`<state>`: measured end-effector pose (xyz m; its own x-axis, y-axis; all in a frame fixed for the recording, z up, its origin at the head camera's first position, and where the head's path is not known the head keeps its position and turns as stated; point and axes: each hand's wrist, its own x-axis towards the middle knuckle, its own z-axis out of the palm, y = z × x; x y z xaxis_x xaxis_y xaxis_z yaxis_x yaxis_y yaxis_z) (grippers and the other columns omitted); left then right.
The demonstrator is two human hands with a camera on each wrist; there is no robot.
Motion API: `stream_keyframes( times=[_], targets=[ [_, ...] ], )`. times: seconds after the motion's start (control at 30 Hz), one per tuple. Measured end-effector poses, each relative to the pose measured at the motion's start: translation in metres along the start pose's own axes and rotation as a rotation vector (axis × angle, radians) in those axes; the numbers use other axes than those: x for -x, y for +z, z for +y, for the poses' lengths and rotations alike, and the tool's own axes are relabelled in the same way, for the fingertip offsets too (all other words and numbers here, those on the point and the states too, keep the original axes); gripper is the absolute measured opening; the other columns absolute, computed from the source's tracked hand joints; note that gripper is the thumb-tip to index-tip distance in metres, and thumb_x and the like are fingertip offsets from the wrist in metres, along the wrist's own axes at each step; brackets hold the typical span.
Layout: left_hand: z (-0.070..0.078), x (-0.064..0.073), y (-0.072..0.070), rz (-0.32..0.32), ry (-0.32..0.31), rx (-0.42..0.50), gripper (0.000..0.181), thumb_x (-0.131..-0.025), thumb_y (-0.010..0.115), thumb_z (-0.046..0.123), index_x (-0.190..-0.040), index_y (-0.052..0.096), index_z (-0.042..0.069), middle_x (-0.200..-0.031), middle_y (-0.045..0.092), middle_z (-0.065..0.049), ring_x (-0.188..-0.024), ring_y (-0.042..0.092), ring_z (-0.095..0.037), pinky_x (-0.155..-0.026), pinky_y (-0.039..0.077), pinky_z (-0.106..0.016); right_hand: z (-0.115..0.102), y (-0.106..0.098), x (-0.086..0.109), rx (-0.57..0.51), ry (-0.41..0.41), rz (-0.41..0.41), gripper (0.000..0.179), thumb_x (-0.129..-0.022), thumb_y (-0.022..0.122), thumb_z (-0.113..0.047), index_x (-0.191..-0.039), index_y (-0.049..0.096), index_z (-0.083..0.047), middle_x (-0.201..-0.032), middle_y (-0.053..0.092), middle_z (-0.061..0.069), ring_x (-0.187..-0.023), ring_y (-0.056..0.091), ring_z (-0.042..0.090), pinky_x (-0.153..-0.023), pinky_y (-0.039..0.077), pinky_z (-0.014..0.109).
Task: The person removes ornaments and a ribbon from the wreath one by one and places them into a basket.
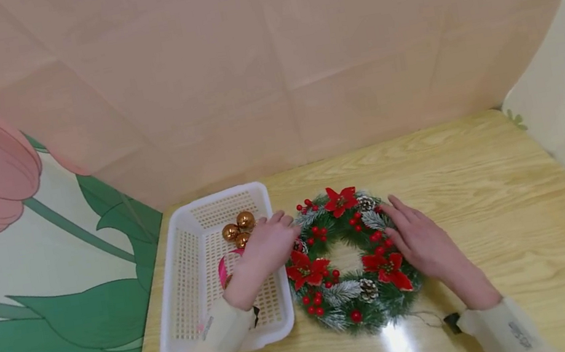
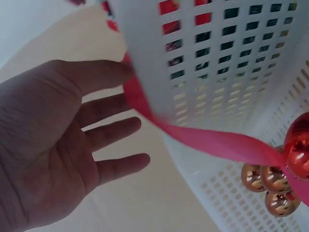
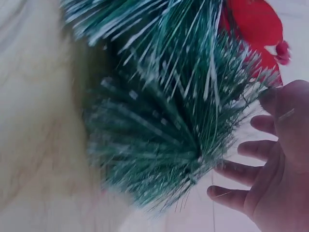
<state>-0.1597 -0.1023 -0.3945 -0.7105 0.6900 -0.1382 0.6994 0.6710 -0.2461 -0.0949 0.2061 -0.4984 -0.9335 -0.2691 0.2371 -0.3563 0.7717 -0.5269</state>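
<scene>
A green wreath [image 1: 331, 298] with frosted tips, red poinsettias, berries and pinecones lies flat on the table. My right hand [image 1: 424, 237] is at its right side, fingers spread along the outer greenery; in the right wrist view the thumb meets the needles. Over the right rim of a white plastic basket [image 1: 172, 319] reaches my left hand [image 1: 269, 244], beside the wreath. In the left wrist view its fingers are extended, and the thumb and index fingertip meet a pink ribbon [image 2: 207, 140] at the rim. The ribbon runs down to a shiny red ball [image 2: 300, 150] in the basket.
Several copper-coloured balls [image 1: 245, 219] sit in the basket. A wooden table [image 1: 488, 197] extends to the right of the wreath. A pink wall covering [image 1: 190, 92] stands behind, with flower-printed panels at both sides. A thin cord [image 1: 427, 319] lies near my right wrist.
</scene>
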Motion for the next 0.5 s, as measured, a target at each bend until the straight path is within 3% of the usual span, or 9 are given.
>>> stream_keyframes(
  times=[0.1, 0.2, 0.37, 0.5],
  targets=[
    [0.003, -0.002, 0.006, -0.046, -0.017, -0.033, 0.023, -0.096, 0.072, 0.012, -0.114, 0.078, 0.024, -0.119, 0.069, -0.002, -0.127, 0.057, -0.027, -0.092, 0.053, -0.049, -0.006, 0.003, -0.002, -0.018, -0.022, 0.006, 0.051, -0.109, 0.050, -0.022, -0.153, 0.041, 0.001, -0.159, 0.030, 0.031, -0.136, 0.039, 0.055, -0.108, 0.034, 0.068],
    [0.006, -0.003, 0.013, -0.056, -0.017, -0.070, 0.018, -0.095, 0.072, 0.011, -0.105, 0.080, 0.025, -0.119, 0.070, -0.001, -0.130, 0.056, -0.028, -0.096, 0.052, -0.051, -0.010, 0.008, -0.003, -0.017, -0.057, 0.002, 0.050, -0.109, 0.050, -0.023, -0.152, 0.043, 0.001, -0.159, 0.032, 0.030, -0.139, 0.037, 0.053, -0.110, 0.032, 0.067],
    [0.006, -0.006, 0.017, 0.015, 0.001, -0.129, 0.023, -0.095, 0.072, 0.009, -0.080, 0.078, 0.025, -0.105, 0.072, 0.002, -0.120, 0.061, -0.024, -0.093, 0.053, -0.048, -0.016, 0.015, -0.004, 0.027, -0.104, -0.025, 0.050, -0.108, 0.053, -0.029, -0.147, 0.052, 0.001, -0.159, 0.035, 0.028, -0.142, 0.035, 0.050, -0.112, 0.029, 0.067],
    [0.001, -0.006, 0.015, 0.086, -0.012, -0.131, 0.026, -0.094, 0.072, 0.010, -0.072, 0.074, 0.024, -0.097, 0.072, 0.003, -0.113, 0.062, -0.024, -0.092, 0.052, -0.048, -0.018, 0.019, -0.004, 0.089, -0.110, -0.049, 0.052, -0.104, 0.059, -0.037, -0.140, 0.060, 0.000, -0.160, 0.035, 0.026, -0.144, 0.031, 0.049, -0.114, 0.027, 0.066]
  ],
)
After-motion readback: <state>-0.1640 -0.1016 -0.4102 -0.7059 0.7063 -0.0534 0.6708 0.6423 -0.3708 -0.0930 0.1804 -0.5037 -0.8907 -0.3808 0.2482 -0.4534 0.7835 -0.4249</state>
